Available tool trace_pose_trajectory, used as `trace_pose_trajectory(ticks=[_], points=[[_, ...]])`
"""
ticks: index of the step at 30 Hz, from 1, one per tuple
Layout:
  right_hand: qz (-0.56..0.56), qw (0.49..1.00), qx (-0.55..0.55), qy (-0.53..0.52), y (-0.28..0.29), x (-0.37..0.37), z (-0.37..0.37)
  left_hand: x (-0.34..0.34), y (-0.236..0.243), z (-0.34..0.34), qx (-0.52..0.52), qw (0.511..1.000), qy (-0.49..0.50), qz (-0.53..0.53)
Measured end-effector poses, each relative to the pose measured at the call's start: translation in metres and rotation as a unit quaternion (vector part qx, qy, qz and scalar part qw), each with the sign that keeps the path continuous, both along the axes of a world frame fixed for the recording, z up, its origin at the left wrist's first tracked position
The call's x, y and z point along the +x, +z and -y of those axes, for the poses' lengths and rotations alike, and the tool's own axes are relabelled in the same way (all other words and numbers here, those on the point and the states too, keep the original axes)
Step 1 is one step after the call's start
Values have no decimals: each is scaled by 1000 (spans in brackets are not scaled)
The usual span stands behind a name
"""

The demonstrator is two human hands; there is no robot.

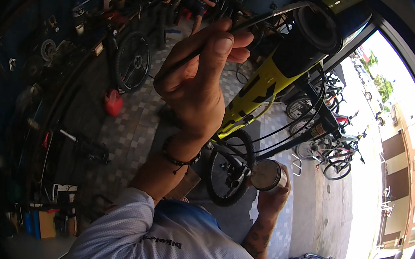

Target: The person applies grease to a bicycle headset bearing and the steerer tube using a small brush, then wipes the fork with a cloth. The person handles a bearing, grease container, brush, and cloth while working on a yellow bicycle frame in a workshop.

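My left hand, raised in the middle of the view, pinches a thin dark rod between thumb and fingers. The rod's paler far end reaches the rim of the black head tube on a yellow and black bicycle frame. Whether that end touches the rim or sits just above it I cannot tell. Lower and to the right, my right hand is wrapped round a round tin, its pale round face turned up toward me. Most of the right fingers are hidden behind the tin.
Cables hang beside the frame, above a bicycle wheel. A bicycle and a red bag are at left, by a cluttered workbench. A seated person is at the back. Parked bicycles line the bright right side.
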State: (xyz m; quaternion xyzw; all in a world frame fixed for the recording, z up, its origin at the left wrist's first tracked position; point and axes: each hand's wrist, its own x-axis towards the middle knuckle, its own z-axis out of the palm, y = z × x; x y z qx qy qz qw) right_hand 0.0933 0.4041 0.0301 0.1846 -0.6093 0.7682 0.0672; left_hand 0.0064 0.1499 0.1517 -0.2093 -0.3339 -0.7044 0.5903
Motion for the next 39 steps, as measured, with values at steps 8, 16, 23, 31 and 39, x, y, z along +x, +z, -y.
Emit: trace_pose_trajectory(ticks=[8, 16, 23, 31, 39], points=[[9, 1000, -3, 13, -5, -8, -7, 8, 0, -8, 29, 999, 31, 16], [11, 1000, -1, 29, -3, -15, -3, 17, -7, -10, -44, 988, 134, 58], [4, 999, -3, 47, -8, -19, -2, 26, -1, -9, -61, 987, 134, 65], [17, 997, -67, 18, 6, -19, 23, 59, -3, 18, -46, 985, -68, 154], [85, 965, -213, 124, 27, -26, 28, 114, -31, 21, -385, 891, -152, 187]])
